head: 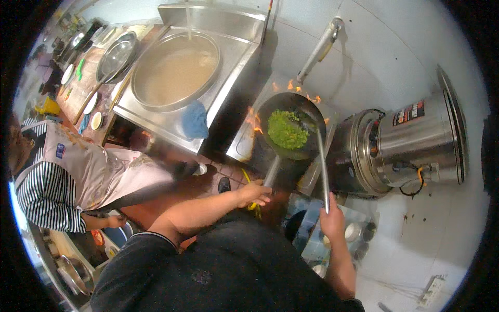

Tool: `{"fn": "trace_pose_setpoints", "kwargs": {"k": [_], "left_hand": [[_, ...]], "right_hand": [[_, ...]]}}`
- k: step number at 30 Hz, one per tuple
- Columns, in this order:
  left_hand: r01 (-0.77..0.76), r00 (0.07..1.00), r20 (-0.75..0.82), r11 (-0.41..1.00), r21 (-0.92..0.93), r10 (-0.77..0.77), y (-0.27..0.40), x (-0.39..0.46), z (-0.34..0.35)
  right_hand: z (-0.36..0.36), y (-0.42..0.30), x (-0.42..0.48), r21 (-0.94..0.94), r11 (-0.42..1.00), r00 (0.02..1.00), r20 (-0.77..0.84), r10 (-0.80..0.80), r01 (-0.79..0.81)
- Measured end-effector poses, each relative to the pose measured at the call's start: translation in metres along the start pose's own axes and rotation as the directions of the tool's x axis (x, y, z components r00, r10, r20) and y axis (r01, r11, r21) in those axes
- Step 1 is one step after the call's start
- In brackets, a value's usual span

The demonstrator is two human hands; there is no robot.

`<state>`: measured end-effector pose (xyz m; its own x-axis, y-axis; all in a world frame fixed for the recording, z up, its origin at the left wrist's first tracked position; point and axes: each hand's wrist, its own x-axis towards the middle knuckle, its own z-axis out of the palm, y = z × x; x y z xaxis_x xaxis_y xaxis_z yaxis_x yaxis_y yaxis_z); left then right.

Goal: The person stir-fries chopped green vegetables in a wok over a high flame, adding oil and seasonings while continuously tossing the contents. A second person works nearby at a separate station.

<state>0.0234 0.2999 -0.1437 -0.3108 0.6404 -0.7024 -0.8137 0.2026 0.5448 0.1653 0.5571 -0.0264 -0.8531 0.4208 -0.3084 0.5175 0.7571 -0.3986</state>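
Note:
My left hand [254,194] is around the end of the wok's handle [273,170]. The dark wok [269,104] sits over a burner, and flames [291,86] lick up around its rim. Chopped green vegetables [286,132] lie in a heap inside it. In my right hand [332,222] is the long metal handle of a ladle [323,167]. The ladle's head reaches into the wok at its right side, beside the greens, where its shape is blurred.
Left of the wok stands a steel range with a large pot of cloudy liquid [175,72]; a blue cloth [195,120] hangs at its front. Tall steel cylinder [417,136] is at right. A person in an apron [97,175] stands close at left. Seasoning containers [353,233] sit below my right hand.

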Motion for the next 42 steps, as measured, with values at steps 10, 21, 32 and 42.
{"fn": "trace_pose_setpoints", "kwargs": {"k": [10,21,32,42], "left_hand": [[0.008,1.000,-0.017,0.995,0.102,-0.006,0.001,0.007,-0.006],[0.078,0.996,-0.046,0.990,0.118,-0.073,0.018,-0.018,0.015],[0.181,0.982,0.032,0.978,0.104,-0.185,0.023,-0.003,-0.009],[0.208,0.977,0.084,0.958,-0.198,-0.195,0.037,0.047,-0.009]], "right_hand": [[0.021,-0.023,0.012,0.796,-0.168,0.810,0.585,-0.034,-0.582],[-0.015,-0.017,-0.047,-0.076,0.987,0.989,0.057,-0.138,0.142],[-0.005,-0.027,0.011,-0.001,1.000,1.000,0.018,0.004,-0.004],[0.049,-0.030,0.004,-0.272,0.961,0.995,0.101,-0.025,0.052]]}}
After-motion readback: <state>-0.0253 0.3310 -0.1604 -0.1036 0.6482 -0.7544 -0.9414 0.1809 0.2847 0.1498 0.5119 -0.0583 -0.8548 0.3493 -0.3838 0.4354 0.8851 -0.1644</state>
